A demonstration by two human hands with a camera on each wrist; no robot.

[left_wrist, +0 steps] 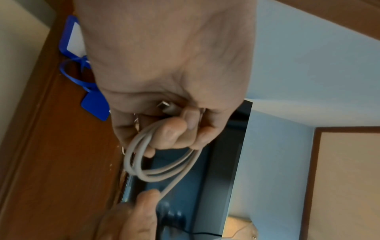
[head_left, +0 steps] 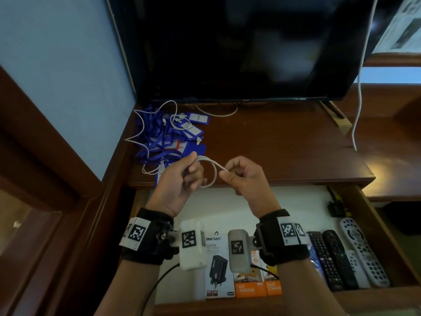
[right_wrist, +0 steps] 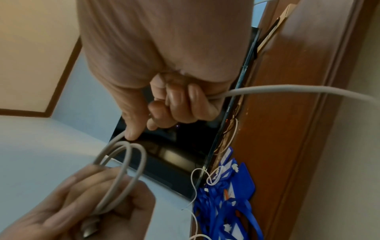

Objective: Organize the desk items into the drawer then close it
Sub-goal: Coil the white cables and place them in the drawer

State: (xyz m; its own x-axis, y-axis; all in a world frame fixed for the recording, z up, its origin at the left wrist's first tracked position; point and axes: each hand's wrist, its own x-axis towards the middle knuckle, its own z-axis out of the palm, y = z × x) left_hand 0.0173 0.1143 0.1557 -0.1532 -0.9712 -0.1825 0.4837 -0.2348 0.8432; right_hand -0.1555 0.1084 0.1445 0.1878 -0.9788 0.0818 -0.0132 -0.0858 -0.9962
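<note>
While both hands work above the open drawer, fills the top centre of the head view: a large black flat television screen (head_left: 246, 46), dark and unlit. Below it, spreading across the middle of the frame, a dark reddish-brown wooden desk top (head_left: 273, 142). Along the bottom, pulled out toward the camera, a wooden drawer with a pale lining (head_left: 227, 201). Inside the drawer, lower centre, a white and black charger box marked ONESAM (head_left: 217, 267) standing beside two orange boxes marked FAST CHARGER (head_left: 257, 286), all with long sides running toward the lower edge. Lower right, still in the drawer, a row of black and grey remote controls (head_left: 346, 256) lying side by side, long axes running from upper left to lower right. At the upper right of the drawer, a small black object (head_left: 335, 208), too dim to identify. On the desk at centre left, a heap of blue luggage tags with blue straps (head_left: 168, 135), crossed by a thin white cord (head_left: 145, 124). In the frame's centre, held in the air over the desk's front edge, a pale grey charging cable (head_left: 211, 169) wound in loose loops, loop plane roughly upright. Left hand (head_left: 182, 179) curled tightly round the loops, a metal plug tip showing at the palm in the left wrist view. Right hand (head_left: 243, 176) pinching the cable's free run between thumb and forefinger, other fingers folded in.
</note>
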